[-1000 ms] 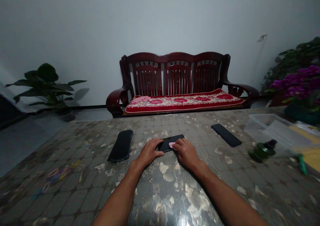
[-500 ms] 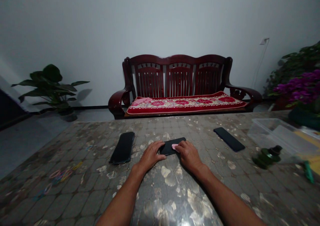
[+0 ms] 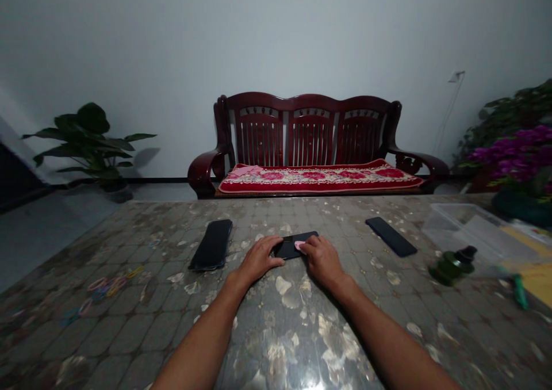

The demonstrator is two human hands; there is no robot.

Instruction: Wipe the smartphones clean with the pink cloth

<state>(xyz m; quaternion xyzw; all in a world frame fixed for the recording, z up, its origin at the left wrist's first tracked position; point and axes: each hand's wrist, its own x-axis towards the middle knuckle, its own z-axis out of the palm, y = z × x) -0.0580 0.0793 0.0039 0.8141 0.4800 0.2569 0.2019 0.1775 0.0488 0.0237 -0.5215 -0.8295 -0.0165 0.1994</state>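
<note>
A dark phone (image 3: 290, 248) lies crosswise on the patterned table (image 3: 267, 321), between my two hands. My left hand (image 3: 262, 257) grips its left end, thumb at the near edge and fingers at the far edge. Pinched in the fingers of my right hand (image 3: 319, 256) is a small pink object (image 3: 299, 245), which rests against the phone's surface. Another black phone (image 3: 212, 244) lies to the left of my hands, and a third dark phone (image 3: 391, 237) lies to the right.
At the right are a green bottle (image 3: 452, 266), a clear plastic box (image 3: 457, 213), a green item (image 3: 520, 292) and purple flowers (image 3: 517, 151). Colourful bands (image 3: 112, 286) lie at the left. Behind the table stands a wooden bench (image 3: 310, 131).
The view has shifted slightly, so the table's objects appear a little higher. Both hands keep their hold, and the pink object stays on the phone.
</note>
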